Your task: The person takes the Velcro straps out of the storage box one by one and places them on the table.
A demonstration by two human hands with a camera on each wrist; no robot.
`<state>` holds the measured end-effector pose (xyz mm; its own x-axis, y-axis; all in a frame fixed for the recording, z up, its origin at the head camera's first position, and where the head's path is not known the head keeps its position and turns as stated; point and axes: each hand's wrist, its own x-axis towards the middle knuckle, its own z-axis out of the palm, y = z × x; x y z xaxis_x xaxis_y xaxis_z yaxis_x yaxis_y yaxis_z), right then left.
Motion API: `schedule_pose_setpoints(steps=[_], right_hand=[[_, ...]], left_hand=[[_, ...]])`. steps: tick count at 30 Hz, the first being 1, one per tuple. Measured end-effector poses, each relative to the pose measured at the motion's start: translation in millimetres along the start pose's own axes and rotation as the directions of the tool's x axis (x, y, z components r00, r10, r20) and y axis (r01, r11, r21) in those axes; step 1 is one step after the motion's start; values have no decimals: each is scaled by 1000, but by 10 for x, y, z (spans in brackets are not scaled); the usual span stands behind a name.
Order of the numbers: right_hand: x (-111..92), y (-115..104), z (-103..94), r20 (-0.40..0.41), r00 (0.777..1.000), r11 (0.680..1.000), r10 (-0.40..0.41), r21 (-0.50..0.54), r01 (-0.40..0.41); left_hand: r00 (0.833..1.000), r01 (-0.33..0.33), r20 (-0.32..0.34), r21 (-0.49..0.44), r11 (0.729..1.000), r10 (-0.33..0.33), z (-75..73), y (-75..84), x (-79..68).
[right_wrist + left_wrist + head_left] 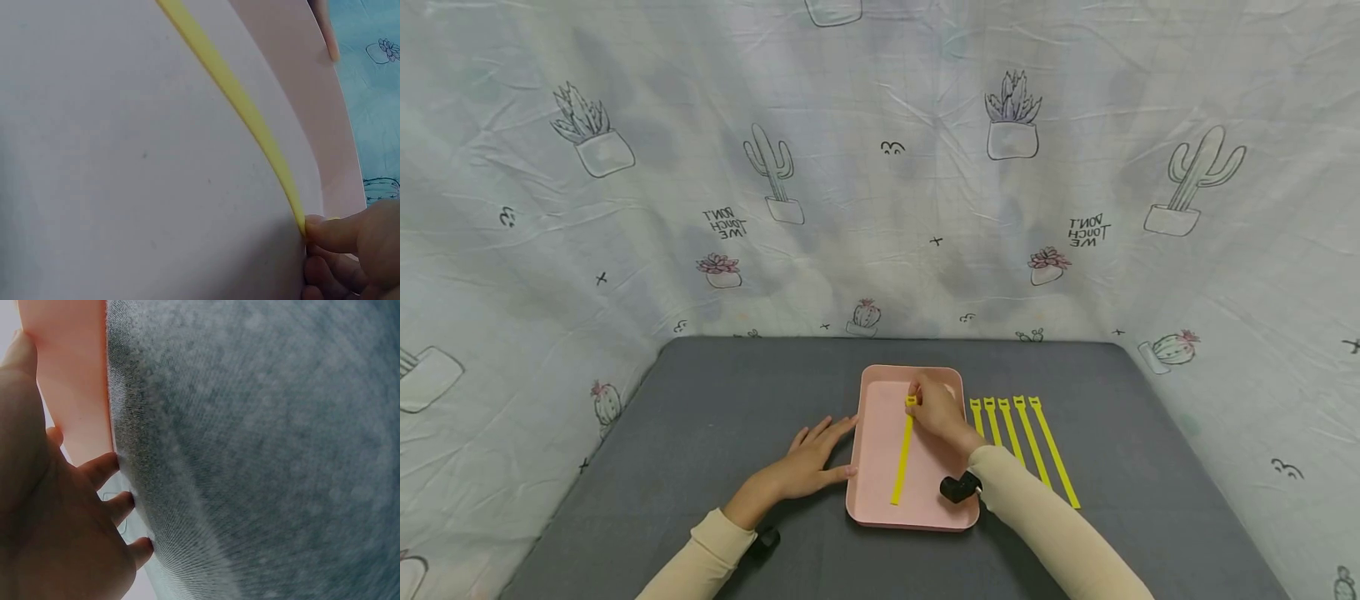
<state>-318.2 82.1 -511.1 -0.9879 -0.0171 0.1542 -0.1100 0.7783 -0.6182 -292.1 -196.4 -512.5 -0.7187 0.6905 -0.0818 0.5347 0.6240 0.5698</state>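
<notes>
A pink tray lies on the grey table. My right hand is over the tray and pinches the headed end of a yellow strap, which looks like a flat cable tie. In the right wrist view the thumb and fingers hold the end of the strap, whose length runs along the tray floor. My left hand touches the tray's left side with spread, straight fingers. The left wrist view shows that hand against the pink tray wall.
Several more yellow straps lie side by side on the table just right of the tray, partly covered by my right forearm. The grey tabletop ends at a white curtain printed with potted plants.
</notes>
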Motion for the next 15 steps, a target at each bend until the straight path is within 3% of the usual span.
schedule_pose_setpoints(steps=[15], right_hand=[[-49, 35, 40, -33, 999, 999, -22, 27, 23]], left_hand=[[1000, -1, -8, 3, 1000, 1, 43, -18, -9]])
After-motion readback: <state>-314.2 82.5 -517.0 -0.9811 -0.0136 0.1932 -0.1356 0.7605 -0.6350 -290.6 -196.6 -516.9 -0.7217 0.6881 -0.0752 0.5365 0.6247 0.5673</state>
